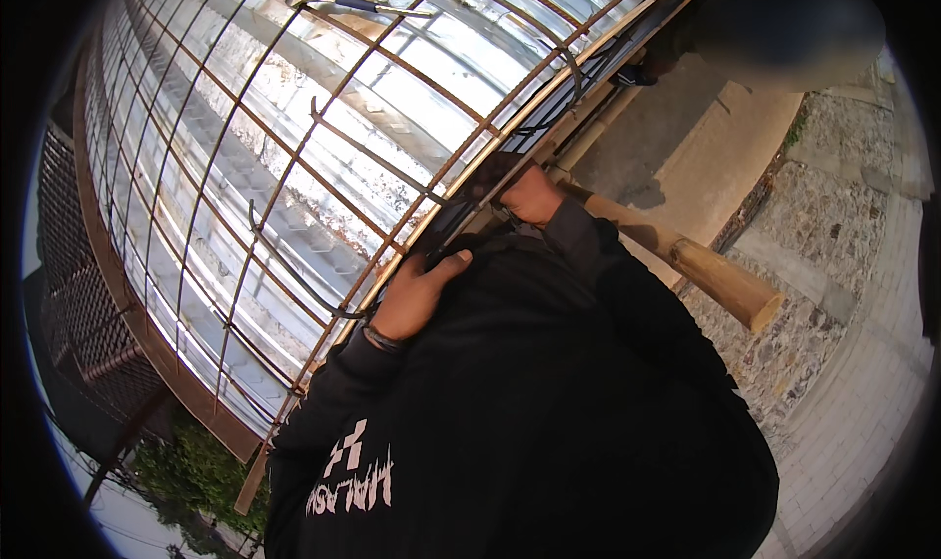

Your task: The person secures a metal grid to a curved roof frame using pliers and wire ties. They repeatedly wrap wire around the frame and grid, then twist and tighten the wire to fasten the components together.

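Note:
My left hand (413, 300) lies at the edge of a deck of shiny corrugated metal sheets (257, 162). Its thumb is stretched out, and the other fingers are mostly hidden past the edge. Farther along the same edge, my right hand (532, 195) is closed, with its fingertips lost in a dark gap under the rim. What it grips there cannot be made out. Rusty steel mesh (291, 154) covers the deck beside both hands. A pair of nippers (355, 2) with dark blue grips rests on the mesh at the far side.
Bent steel rods (377, 154) poke up from the mesh near my hands. A round wooden pole (727, 277) juts out to my right, above rough stony ground (812, 255). At the upper right, another person (792, 28) is close to the deck edge. Dark roof tiles (90, 309) lie left.

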### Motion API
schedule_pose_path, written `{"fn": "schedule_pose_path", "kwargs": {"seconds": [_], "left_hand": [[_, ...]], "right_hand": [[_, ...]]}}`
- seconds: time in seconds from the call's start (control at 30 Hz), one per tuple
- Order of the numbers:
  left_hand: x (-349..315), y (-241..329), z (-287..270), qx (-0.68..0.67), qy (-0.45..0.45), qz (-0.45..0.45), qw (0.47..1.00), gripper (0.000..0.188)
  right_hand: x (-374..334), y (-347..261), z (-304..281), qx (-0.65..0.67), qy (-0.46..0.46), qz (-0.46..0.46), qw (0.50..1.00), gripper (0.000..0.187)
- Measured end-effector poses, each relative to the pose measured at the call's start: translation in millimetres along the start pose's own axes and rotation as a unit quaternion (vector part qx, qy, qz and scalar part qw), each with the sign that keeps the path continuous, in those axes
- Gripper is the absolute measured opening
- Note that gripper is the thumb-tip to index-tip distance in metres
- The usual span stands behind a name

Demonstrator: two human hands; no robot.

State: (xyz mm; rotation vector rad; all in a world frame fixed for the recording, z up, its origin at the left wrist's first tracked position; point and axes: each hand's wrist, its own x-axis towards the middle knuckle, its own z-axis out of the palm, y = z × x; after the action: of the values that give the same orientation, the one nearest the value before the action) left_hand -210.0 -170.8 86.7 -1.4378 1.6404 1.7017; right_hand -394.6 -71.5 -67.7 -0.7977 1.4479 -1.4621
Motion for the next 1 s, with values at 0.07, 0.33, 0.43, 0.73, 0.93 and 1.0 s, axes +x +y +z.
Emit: {"fn": "schedule_pose_path", "kwargs": {"seconds": [0.07, 0.33, 0.43, 0.73, 0.93, 1.0], "left_hand": [[11, -14, -3, -0.113, -0.029, 0.026, 0.993, 0.048], [36, -25, 23, 0.024, 0.098, 0.190, 0.977, 0.036], [32, 8, 41, -0.073, 0.186, -0.075, 0.977, 0.046], [29, 27, 61, -0.130, 0.316, -0.132, 0.931, 0.056], [35, 25, 64, -0.159, 0.321, -0.145, 0.922, 0.049], [40, 18, 64, -0.108, 0.306, -0.114, 0.939, 0.045]], "right_hand": [[-1, 3, 2, 0.011, 0.002, -0.006, 1.000, 0.015], [-6, 5, 12, 0.165, -0.015, 0.016, 0.986, 0.019], [-9, 0, 11, 0.134, -0.017, 0.011, 0.991, 0.021], [-4, -8, 6, -0.198, -0.040, -0.123, 0.972, 0.020], [-3, -24, 4, -0.036, -0.051, 0.030, 0.998, 0.017], [-2, -20, 3, -0.003, -0.054, 0.025, 0.998, 0.016]]}}
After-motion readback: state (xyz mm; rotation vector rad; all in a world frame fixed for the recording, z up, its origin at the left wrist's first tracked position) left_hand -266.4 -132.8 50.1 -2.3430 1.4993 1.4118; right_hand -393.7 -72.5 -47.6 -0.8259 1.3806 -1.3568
